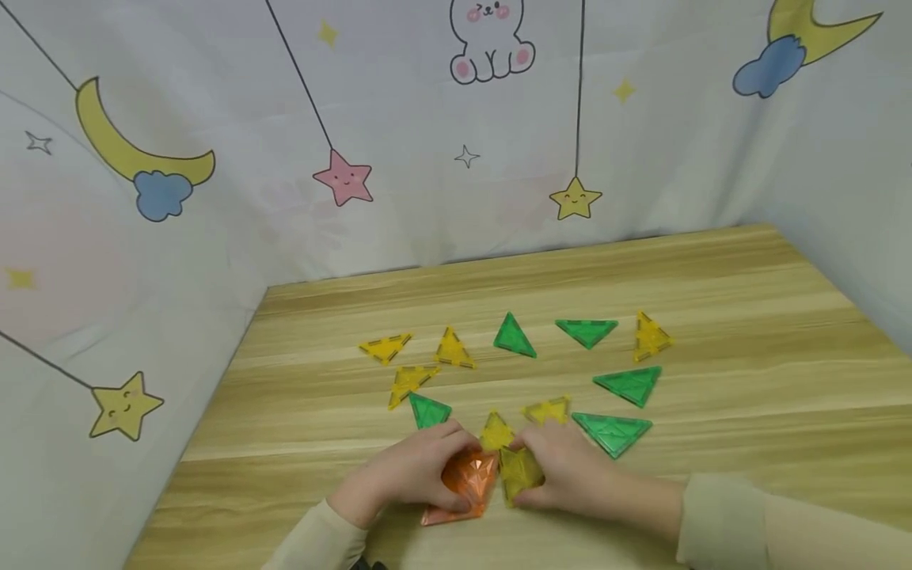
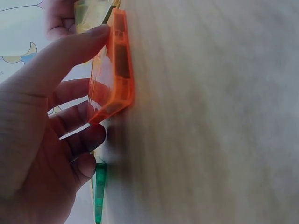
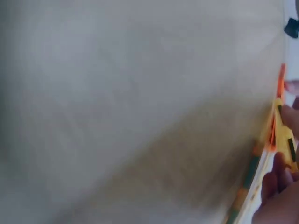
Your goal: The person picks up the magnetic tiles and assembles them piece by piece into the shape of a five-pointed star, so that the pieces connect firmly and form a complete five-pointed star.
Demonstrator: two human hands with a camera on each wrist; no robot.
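Note:
My left hand (image 1: 399, 473) grips an orange magnetic tile (image 1: 480, 473) by its edges, thumb on the near side and fingers on the far side. In the left wrist view the same orange tile (image 2: 122, 60) stands close over the tabletop. Just right of it, my right hand (image 1: 577, 469) pinches a yellow magnetic tile (image 1: 520, 475), also seen as a yellow tile (image 3: 284, 133) in the right wrist view. The two tiles are side by side. A yellow triangle (image 1: 496, 431) lies just beyond them, and another yellow triangle (image 1: 547, 409) is partly behind my right hand.
Green triangle tiles, such as one (image 1: 613, 431) at the right and one (image 1: 430, 410) by my left hand, lie around on the wood-grain table (image 1: 748, 317). Several yellow triangles (image 1: 454, 350) lie farther back. A printed cloth (image 1: 427, 119) hangs behind the table.

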